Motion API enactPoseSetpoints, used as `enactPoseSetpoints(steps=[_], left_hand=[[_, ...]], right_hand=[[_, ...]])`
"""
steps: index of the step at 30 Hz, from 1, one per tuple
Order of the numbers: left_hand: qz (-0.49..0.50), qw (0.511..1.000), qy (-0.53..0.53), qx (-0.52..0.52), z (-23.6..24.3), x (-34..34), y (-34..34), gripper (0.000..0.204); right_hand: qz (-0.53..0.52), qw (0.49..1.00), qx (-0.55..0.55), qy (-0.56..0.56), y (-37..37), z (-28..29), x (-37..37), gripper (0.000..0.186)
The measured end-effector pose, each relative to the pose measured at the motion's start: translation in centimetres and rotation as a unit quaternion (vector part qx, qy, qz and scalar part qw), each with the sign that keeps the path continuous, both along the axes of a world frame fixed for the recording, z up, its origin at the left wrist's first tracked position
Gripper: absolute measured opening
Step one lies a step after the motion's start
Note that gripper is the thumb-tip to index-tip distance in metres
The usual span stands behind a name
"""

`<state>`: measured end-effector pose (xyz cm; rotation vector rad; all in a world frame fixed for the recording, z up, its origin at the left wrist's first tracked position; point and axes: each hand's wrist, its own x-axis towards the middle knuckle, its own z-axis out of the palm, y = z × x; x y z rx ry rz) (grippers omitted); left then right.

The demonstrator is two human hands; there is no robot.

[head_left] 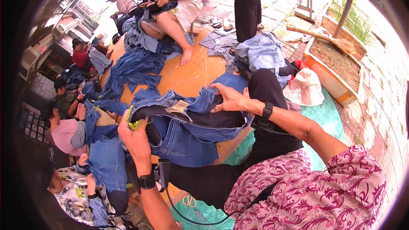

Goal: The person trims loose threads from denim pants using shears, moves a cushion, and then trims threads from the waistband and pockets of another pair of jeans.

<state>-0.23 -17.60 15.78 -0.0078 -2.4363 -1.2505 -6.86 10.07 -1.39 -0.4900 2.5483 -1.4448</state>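
Observation:
A pair of blue denim jeans [181, 138] lies across my lap, its waist spread wide and the dark inner lining showing. A pale label [177, 107] sits inside the waistband. My left hand [137, 138] is closed on the left end of the waistband. At its fingertips is a small yellow-green item [135, 123], perhaps a tuft of thread; I cannot tell exactly. On the far right part of the waist, my right hand [233, 99] grips the denim between thumb and fingers, the other fingers partly hidden by cloth.
White-handled scissors [188, 201] lie below my left forearm on a green sheet [230, 225]. Denim piles [136, 68] cover part of an orange board [191, 70]. Several people sit at left and ahead with denim. A pale hat [305, 87] and a planter [336, 66] are at right.

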Motion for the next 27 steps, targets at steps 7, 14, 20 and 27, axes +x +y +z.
enactPoseSetpoints(steps=[7,14,20,27], left_hand=[[0.038,0.982,0.029,0.180,-0.1,-1.0,-1.6,0.015],[0.075,0.915,-0.004,0.396,-1.9,-2.6,-1.4,0.012],[0.069,0.930,-0.013,0.361,-1.7,-4.2,-5.3,0.015],[0.026,0.999,-0.036,-0.017,-2.6,-3.2,-11.2,0.016]], right_hand=[[0.016,1.000,-0.025,-0.006,-3.4,-2.5,8.8,0.125],[-0.017,0.986,0.041,0.161,-9.7,-1.7,11.9,0.115],[-0.013,0.984,-0.001,0.179,-8.2,-5.6,2.7,0.040],[-0.020,0.912,0.065,0.404,-0.8,1.4,-9.4,0.045]])
